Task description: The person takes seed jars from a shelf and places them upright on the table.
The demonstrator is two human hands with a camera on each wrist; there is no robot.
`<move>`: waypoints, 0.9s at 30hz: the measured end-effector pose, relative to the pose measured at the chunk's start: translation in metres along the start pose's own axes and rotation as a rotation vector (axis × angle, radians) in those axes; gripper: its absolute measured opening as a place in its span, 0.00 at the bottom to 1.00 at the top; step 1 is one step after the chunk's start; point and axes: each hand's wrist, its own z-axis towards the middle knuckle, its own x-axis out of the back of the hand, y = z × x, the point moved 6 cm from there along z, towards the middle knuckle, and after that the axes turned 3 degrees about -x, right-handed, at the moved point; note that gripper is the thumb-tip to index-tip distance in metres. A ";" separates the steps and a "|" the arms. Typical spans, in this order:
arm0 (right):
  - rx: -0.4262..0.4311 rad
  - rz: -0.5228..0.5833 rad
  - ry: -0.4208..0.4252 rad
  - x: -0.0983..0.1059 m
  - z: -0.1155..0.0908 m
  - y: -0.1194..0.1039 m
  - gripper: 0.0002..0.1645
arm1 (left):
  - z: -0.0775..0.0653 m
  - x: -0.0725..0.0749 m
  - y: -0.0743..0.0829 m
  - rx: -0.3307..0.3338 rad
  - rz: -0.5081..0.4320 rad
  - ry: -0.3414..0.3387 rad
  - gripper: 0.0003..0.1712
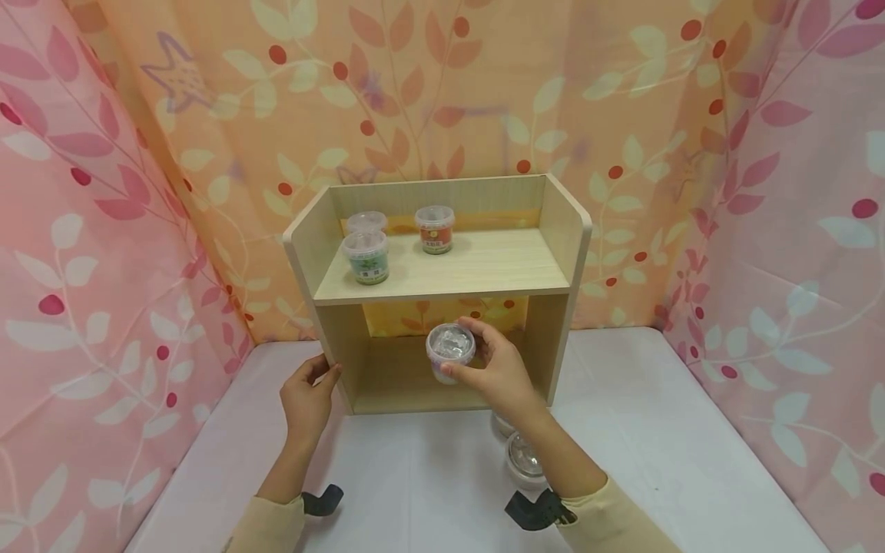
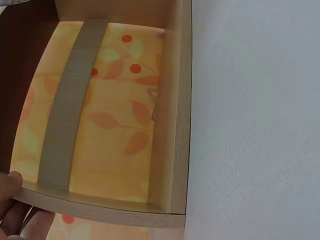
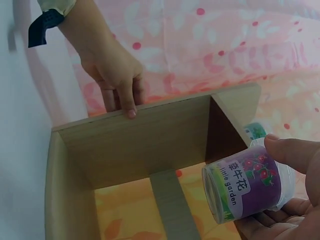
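Note:
My right hand [image 1: 501, 372] grips a small clear plastic cup [image 1: 451, 349] between thumb and fingers, in front of the lower opening of a light wooden shelf [image 1: 498, 265]. The right wrist view shows the cup's purple label [image 3: 257, 172] with red flowers. At the shelf's left side, my left hand [image 1: 307, 399] pinches the front edge of the side panel [image 2: 115, 214], thumb on the inner face and fingers outside. On the upper board stand a green-labelled cup [image 1: 368, 261], another cup [image 1: 366, 222] behind it, and a red-labelled cup [image 1: 435, 232].
Two more lidded cups, one nearer [image 1: 524, 459] and one partly hidden [image 1: 502, 424], stand on the white table [image 1: 415, 484] by my right forearm. Leaf-patterned curtains [image 1: 608, 92] enclose the back and both sides.

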 end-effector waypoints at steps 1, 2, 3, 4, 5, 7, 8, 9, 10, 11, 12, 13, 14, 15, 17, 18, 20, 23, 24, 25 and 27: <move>-0.006 -0.003 0.003 -0.001 -0.001 0.003 0.47 | 0.000 0.000 0.000 0.001 -0.004 -0.001 0.14; -0.010 -0.005 0.007 -0.002 -0.001 0.006 0.47 | 0.000 0.000 -0.001 0.002 0.000 0.001 0.14; -0.011 -0.007 0.010 -0.003 -0.002 0.009 0.47 | 0.000 0.000 -0.001 0.003 -0.001 0.002 0.14; -0.018 -0.010 0.015 -0.004 -0.002 0.012 0.47 | 0.000 0.000 -0.002 0.003 -0.005 0.004 0.13; -0.018 -0.010 0.016 -0.006 -0.003 0.015 0.46 | 0.000 0.000 -0.002 0.004 -0.008 0.007 0.13; -0.027 -0.011 0.018 -0.008 -0.005 0.020 0.46 | 0.000 0.000 -0.001 0.005 -0.013 0.012 0.13; -0.032 -0.008 0.018 -0.009 -0.005 0.023 0.46 | 0.000 0.000 -0.001 0.006 -0.014 0.014 0.12; -0.030 -0.007 0.015 -0.009 -0.006 0.026 0.46 | 0.000 0.000 -0.001 0.006 -0.018 0.014 0.12; -0.035 -0.005 0.016 -0.010 -0.007 0.028 0.46 | 0.000 0.000 -0.001 0.007 -0.021 0.016 0.12; -0.038 0.003 0.014 -0.011 -0.008 0.030 0.46 | 0.000 0.000 -0.001 0.008 -0.020 0.016 0.12; -0.043 0.008 0.014 -0.012 -0.009 0.033 0.46 | 0.000 0.000 -0.001 0.007 -0.017 0.016 0.12; -0.046 0.014 0.014 -0.013 -0.009 0.035 0.46 | 0.000 0.000 -0.002 0.006 -0.012 0.018 0.12; -0.047 0.018 0.013 -0.014 -0.010 0.037 0.46 | 0.000 0.001 -0.002 0.007 -0.009 0.019 0.12; -0.048 0.026 0.013 -0.015 -0.011 0.039 0.46 | 0.001 0.001 -0.002 0.007 -0.009 0.020 0.12; -0.055 0.035 0.016 -0.017 -0.011 0.044 0.46 | 0.001 0.001 -0.002 0.004 -0.013 0.023 0.12; -0.055 0.033 0.017 -0.018 -0.011 0.046 0.45 | 0.001 0.001 -0.002 0.001 -0.013 0.023 0.12; -0.056 0.027 0.019 -0.019 -0.011 0.051 0.45 | 0.001 0.001 -0.001 -0.002 -0.021 0.021 0.12; -0.060 0.010 0.020 -0.022 -0.012 0.058 0.45 | 0.000 0.000 -0.001 -0.005 -0.013 0.020 0.12; -0.063 0.006 0.020 -0.023 -0.012 0.060 0.45 | 0.000 0.000 -0.001 -0.004 -0.006 0.018 0.12; -0.067 0.005 0.022 -0.023 -0.013 0.062 0.45 | 0.000 0.000 -0.001 -0.003 -0.002 0.016 0.12; -0.068 0.002 0.026 -0.024 -0.014 0.065 0.45 | 0.000 0.000 -0.001 -0.001 0.006 0.015 0.12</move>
